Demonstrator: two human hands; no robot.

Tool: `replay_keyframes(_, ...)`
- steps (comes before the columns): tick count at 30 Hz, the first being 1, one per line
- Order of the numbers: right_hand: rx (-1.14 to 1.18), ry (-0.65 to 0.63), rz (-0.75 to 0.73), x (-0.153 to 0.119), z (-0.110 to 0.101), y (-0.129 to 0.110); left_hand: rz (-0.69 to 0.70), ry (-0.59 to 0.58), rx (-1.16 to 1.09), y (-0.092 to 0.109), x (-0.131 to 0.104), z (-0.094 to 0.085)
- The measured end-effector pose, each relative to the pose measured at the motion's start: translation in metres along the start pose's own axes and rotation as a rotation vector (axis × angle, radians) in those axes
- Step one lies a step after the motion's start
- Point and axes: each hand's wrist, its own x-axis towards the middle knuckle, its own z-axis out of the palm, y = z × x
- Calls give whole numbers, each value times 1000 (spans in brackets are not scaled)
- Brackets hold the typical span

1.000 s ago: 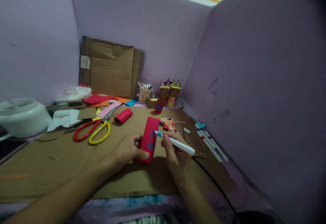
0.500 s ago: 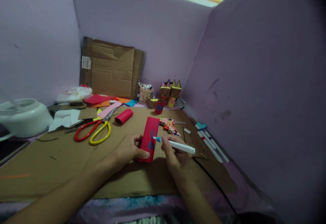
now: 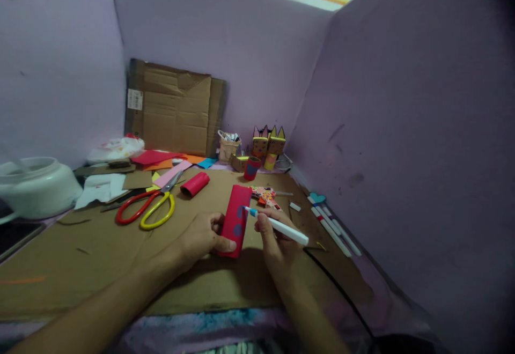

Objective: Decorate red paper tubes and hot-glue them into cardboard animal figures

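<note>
My left hand (image 3: 203, 237) grips the lower left side of a red paper-covered tube (image 3: 238, 197), its thumb across the front and fingers behind. Two bluish round spots show on the red surface, one above the other. A white marker with a blue band (image 3: 286, 228) is pinched in my right hand (image 3: 277, 244). Its tip meets or nearly meets the upper spot's right edge; exact contact I cannot tell. A shorter red tube (image 3: 195, 184) lies behind my left hand, beside scissors with red and yellow handles (image 3: 158, 210).
Cardboard (image 3: 108, 268) covers the table. At right lie several white markers (image 3: 332, 231), a cap (image 3: 295, 206), a black cable (image 3: 336, 284) and a patterned glue gun (image 3: 265, 194). Behind stand a decorated red tube (image 3: 252, 169) and cardboard crafts (image 3: 269, 142). A white pot (image 3: 44, 187) sits left.
The marker tip has shifted slightly up and to the right. The upper spot looks rounder and more filled. My left hand keeps its grip on the tube.
</note>
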Motion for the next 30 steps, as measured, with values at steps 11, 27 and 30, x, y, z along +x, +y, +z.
replay_keyframes(11,6,-22,30,-2,0,1,-2,13,-19,7,-4,3)
replay_keyframes(27,4,-14,-16,0,-1,-3,-9,10,9,6,-2,2)
replay_keyframes(30,5,-15,-15,1,-1,-4,-4,19,12,5,-2,2)
